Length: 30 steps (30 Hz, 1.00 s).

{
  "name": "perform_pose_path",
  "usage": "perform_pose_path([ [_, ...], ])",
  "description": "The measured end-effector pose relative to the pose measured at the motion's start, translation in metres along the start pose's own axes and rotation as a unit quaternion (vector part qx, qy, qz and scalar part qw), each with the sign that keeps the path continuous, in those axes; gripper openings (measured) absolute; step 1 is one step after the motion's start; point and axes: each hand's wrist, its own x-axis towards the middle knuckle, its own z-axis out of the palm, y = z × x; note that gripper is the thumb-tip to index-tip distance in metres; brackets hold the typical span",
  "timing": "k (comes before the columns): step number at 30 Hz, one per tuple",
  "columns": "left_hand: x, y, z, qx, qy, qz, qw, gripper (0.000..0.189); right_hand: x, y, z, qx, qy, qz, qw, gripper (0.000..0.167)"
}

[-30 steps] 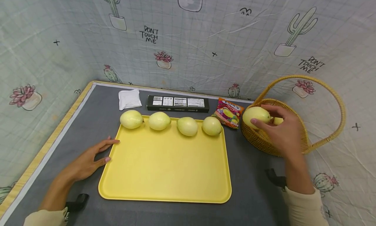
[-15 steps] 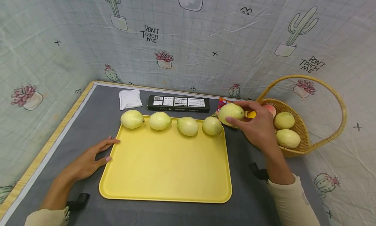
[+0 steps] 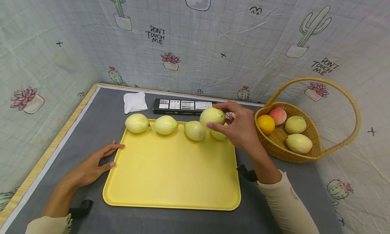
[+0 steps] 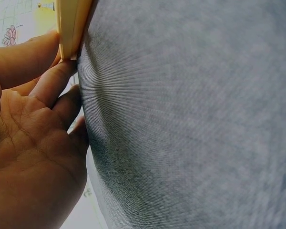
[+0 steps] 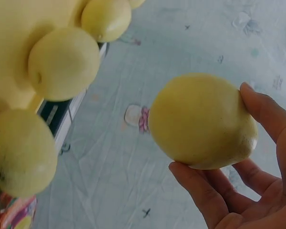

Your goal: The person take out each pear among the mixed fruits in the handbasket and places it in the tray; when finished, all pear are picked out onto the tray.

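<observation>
My right hand (image 3: 237, 127) holds a pale yellow-green pear (image 3: 212, 116) between thumb and fingertips, up above the far right part of the yellow tray (image 3: 173, 173). In the right wrist view the same pear (image 5: 202, 121) shows clear of the other fruit. Several similar pears stand in a row along the tray's far edge, such as one at the left end (image 3: 137, 123) and one near the middle (image 3: 195, 130). The rightmost pear (image 3: 218, 135) is partly hidden behind my right hand. At the tray's left rim my left hand (image 3: 86, 168) rests with fingers extended, fingertips right at the edge.
A wicker basket (image 3: 275, 151) with a tall handle stands at the right, holding an orange (image 3: 265, 124), a peach (image 3: 277, 116) and two pears. Behind the tray lie a white packet (image 3: 135, 102) and a long black box (image 3: 170, 110). Patterned cloth hangs around the table.
My right hand has carried the pear from over the basket leftward to above the tray's far edge, uncovering the basket's fruit. My left hand has stayed in place.
</observation>
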Motion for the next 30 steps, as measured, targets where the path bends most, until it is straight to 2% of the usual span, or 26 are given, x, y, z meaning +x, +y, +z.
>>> perform_pose_path([
  [10,0.000,0.004,-0.001,0.001,-0.002,-0.005,1.0000,0.059,0.005,-0.016,0.042,0.024,-0.049,-0.011,0.9984,0.049],
  [23,-0.001,0.001,-0.001,0.001,-0.001,-0.001,1.0000,0.059,0.007,-0.031,0.096,-0.031,-0.101,-0.036,0.9937,0.052],
  [30,-0.001,0.003,-0.001,0.001,-0.002,-0.006,1.0000,0.059,0.009,-0.035,0.124,-0.055,-0.142,-0.047,0.9873,0.055],
])
